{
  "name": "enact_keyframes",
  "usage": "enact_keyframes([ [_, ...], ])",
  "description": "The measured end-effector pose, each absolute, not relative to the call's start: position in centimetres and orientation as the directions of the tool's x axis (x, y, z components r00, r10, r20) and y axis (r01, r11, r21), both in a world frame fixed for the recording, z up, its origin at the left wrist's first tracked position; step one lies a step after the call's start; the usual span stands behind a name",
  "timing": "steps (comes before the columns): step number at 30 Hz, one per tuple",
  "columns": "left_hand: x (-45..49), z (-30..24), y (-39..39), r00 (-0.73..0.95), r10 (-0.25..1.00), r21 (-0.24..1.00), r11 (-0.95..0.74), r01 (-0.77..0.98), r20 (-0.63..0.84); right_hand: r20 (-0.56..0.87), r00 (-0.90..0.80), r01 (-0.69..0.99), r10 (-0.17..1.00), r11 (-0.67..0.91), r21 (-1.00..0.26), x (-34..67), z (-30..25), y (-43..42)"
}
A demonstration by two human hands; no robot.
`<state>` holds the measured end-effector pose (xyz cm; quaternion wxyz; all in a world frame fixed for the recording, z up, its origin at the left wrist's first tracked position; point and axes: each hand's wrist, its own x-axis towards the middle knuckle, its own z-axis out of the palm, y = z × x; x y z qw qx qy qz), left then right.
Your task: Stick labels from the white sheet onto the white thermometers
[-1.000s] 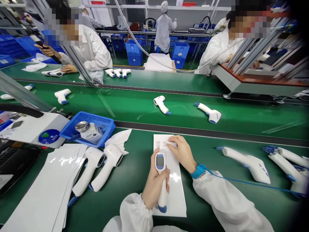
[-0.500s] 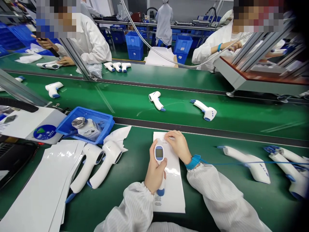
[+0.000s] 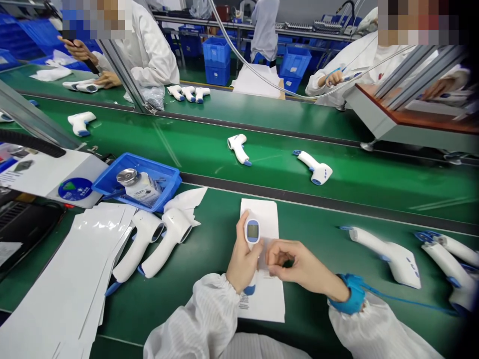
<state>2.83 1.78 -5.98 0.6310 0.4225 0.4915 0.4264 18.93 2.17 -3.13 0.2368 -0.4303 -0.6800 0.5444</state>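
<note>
My left hand is wrapped round the handle of a white and blue infrared thermometer, whose small grey screen faces me. It holds the thermometer over a white printed sheet lying on the green bench. Just right of the thermometer, my right hand has its fingers curled in a pinch on what looks like a thin clear film. The film reaches toward the thermometer; its far edge is hard to make out. A blue band with a cord circles my right wrist.
Two thermometers and a stack of white sheets lie left, near a blue tray holding a metal-topped bottle. More thermometers lie right. Beyond runs a green conveyor carrying thermometers; co-workers sit across it.
My right hand has come down and toward me from the sheet's top, now pinching beside the thermometer. The sheet's glossy shine is gone. My left hand keeps its hold; the view has shifted slightly.
</note>
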Motion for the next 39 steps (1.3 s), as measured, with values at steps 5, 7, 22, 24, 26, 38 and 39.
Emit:
enact_keyframes([
  [5, 2.9, -5.9, 1.9, 0.217, 0.93, 0.929, 0.333, -0.162, -0.296, 0.044, -0.333, 0.358, 0.942, 0.169, -0.918, 17.6, -1.5, 4.2],
  [7, 2.9, -6.0, 1.9, 0.209, 0.928, 0.925, 0.344, -0.159, -0.309, 0.108, -0.291, 0.361, 0.951, 0.214, -0.908, 17.2, -1.6, 5.3],
  [22, 2.9, -6.1, 1.8, 0.213, 0.942, 0.953, 0.286, -0.098, -0.261, 0.1, -0.269, 0.379, 0.958, 0.201, -0.903, 16.3, -1.2, 7.1],
  [24, 2.9, -6.1, 1.8, 0.217, 0.939, 0.952, 0.291, -0.094, -0.266, 0.099, -0.27, 0.383, 0.958, 0.201, -0.902, 16.3, -1.2, 7.2],
  [26, 2.9, -6.1, 1.8, 0.22, 0.936, 0.949, 0.3, -0.095, -0.274, 0.097, -0.27, 0.385, 0.958, 0.2, -0.901, 16.3, -1.2, 7.2],
  [38, 2.8, -5.7, 1.9, 0.233, 0.934, 0.946, 0.302, -0.118, -0.269, 0.113, -0.262, 0.376, 0.958, 0.209, -0.903, 16.1, -1.2, 7.1],
  [39, 2.7, -5.6, 1.8, 0.236, 0.934, 0.945, 0.302, -0.123, -0.268, 0.111, -0.263, 0.376, 0.958, 0.208, -0.903, 16.1, -1.2, 7.0],
])
